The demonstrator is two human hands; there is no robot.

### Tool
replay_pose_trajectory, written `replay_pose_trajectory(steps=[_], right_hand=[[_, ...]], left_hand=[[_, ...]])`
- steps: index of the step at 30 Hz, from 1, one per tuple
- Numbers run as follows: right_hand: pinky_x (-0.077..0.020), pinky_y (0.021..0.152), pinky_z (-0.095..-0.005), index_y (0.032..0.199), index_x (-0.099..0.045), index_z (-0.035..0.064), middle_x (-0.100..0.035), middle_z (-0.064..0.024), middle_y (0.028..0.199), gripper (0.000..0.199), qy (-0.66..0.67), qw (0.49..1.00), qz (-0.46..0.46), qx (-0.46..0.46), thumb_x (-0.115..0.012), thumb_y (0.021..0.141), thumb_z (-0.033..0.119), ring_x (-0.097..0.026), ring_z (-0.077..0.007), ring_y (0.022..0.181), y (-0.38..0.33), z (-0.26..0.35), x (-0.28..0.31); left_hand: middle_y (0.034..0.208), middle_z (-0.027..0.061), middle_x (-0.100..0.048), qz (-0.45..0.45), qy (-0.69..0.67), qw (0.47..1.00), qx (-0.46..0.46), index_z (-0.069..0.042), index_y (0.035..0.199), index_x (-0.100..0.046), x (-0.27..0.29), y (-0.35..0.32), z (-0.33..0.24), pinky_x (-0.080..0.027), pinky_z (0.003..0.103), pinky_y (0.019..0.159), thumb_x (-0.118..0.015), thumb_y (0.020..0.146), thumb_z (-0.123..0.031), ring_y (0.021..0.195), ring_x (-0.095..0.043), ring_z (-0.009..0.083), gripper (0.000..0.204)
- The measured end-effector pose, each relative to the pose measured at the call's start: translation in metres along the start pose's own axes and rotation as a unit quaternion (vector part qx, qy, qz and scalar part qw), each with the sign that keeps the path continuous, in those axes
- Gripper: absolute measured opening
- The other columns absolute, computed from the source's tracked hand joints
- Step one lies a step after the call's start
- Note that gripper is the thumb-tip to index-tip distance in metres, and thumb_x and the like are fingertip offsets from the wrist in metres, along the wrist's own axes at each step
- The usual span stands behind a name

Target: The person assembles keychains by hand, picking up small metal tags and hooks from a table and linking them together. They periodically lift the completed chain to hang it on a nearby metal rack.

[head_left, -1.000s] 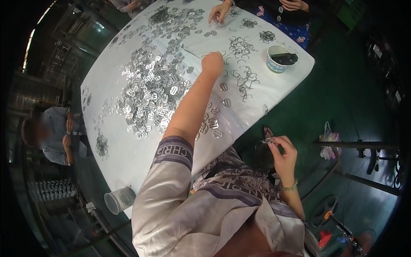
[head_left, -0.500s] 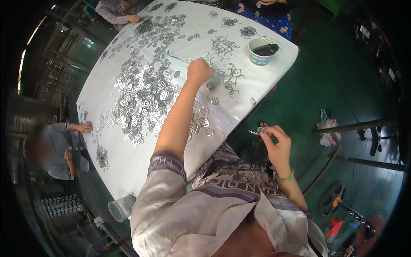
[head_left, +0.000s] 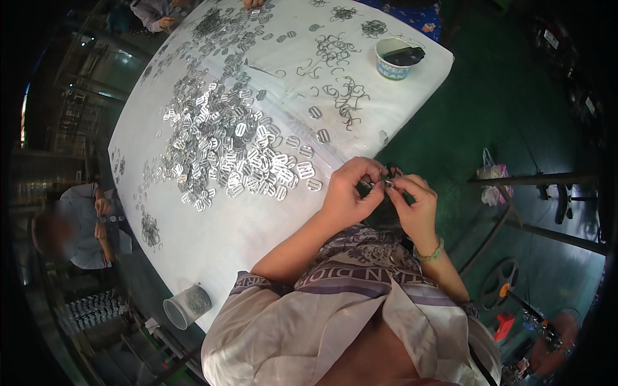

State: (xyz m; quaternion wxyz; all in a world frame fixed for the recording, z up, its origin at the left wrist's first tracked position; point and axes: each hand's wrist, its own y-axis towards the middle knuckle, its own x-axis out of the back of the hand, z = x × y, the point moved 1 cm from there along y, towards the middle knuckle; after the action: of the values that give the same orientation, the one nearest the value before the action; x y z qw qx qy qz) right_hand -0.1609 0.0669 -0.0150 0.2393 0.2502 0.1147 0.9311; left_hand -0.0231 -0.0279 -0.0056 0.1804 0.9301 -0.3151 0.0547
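Observation:
My left hand (head_left: 353, 191) and my right hand (head_left: 415, 204) meet just off the table's near right edge, fingertips close together. The right one pinches a small silver slotted buckle (head_left: 389, 183) between thumb and forefinger. My left fingers are closed too, but the small piece in them is mostly hidden. On the white table (head_left: 251, 228) a big heap of silver slotted buckles (head_left: 219, 145) lies left of my hands. Thin curved wire hooks (head_left: 351, 96) are scattered beyond them, with two lone buckles (head_left: 323, 136) between.
A paper cup (head_left: 394, 67) with a black object in it stands at the far right corner. A clear plastic cup (head_left: 187, 307) sits at the near left edge. Another person (head_left: 87, 225) works at the left side, with more people at the far end. Metal bars (head_left: 541, 180) stand to the right.
My left hand has come back from the wire hooks to meet my right hand off the table edge. The right hand still pinches the buckle. At the far end a person's hand has moved.

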Motion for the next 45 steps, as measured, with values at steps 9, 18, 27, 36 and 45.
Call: replay_pose_trajectory(steps=[9, 18, 27, 36, 45], right_hand=[[-0.0481, 0.065, -0.0315, 0.093, -0.072, 0.0001, -0.065, -0.0089, 0.081, 0.015, 0.025, 0.995, 0.082, 0.047, -0.072, 0.081, 0.009, -0.060, -0.0213, 0.072, 0.047, -0.036, -0.022], [-0.0459, 0.080, -0.0428, 0.105, -0.069, 0.0018, -0.059, -0.0129, 0.087, 0.035, -0.172, 0.955, 0.188, 0.150, -0.077, 0.072, 0.013, -0.057, -0.0328, 0.091, 0.103, -0.052, -0.138], [-0.0490, 0.064, -0.0339, 0.095, -0.067, -0.0005, -0.065, -0.0115, 0.083, 0.020, -0.004, 0.982, 0.184, 0.037, -0.070, 0.075, 0.000, -0.064, -0.0239, 0.070, 0.094, -0.050, -0.111], [-0.0474, 0.063, -0.0214, 0.122, -0.063, -0.0032, -0.060, -0.0035, 0.088, 0.031, 0.214, 0.949, 0.190, -0.136, -0.060, 0.091, -0.002, -0.058, -0.0082, 0.070, 0.055, 0.004, -0.020], [-0.0472, 0.059, -0.0200, 0.120, -0.066, 0.0015, -0.055, -0.0025, 0.082, 0.035, 0.195, 0.968, 0.133, -0.082, -0.060, 0.087, -0.007, -0.059, -0.0068, 0.067, 0.032, 0.016, -0.008]], left_hand=[[0.089, 0.0134, -0.067, -0.005, 0.013, 0.999, -0.030, -0.002, 0.083, -0.053, 0.006, -0.024, -0.007, -0.051, 0.029, 0.074, -0.064, 0.079, 0.000, 0.081, -0.066, 0.0191, 0.012], [0.088, 0.0142, -0.066, -0.010, 0.043, 0.998, -0.035, -0.002, 0.082, -0.056, 0.009, -0.042, -0.010, -0.052, 0.032, 0.071, -0.065, 0.075, 0.002, 0.080, -0.066, 0.0263, 0.013], [0.086, 0.0110, -0.065, -0.056, 0.051, 0.996, -0.040, -0.003, 0.085, -0.057, 0.019, -0.050, 0.002, -0.051, 0.037, 0.071, -0.065, 0.074, -0.001, 0.080, -0.064, 0.0305, 0.014], [0.081, 0.0125, -0.063, -0.093, 0.084, 0.992, 0.010, -0.003, 0.084, -0.059, 0.016, -0.034, 0.000, -0.051, 0.035, 0.067, -0.066, 0.074, -0.002, 0.075, -0.064, 0.0281, 0.013], [0.075, 0.0120, -0.059, -0.092, 0.118, 0.989, -0.013, -0.003, 0.082, -0.055, 0.007, -0.026, -0.004, -0.049, 0.038, 0.061, -0.069, 0.071, -0.003, 0.068, -0.061, 0.0301, 0.018]])
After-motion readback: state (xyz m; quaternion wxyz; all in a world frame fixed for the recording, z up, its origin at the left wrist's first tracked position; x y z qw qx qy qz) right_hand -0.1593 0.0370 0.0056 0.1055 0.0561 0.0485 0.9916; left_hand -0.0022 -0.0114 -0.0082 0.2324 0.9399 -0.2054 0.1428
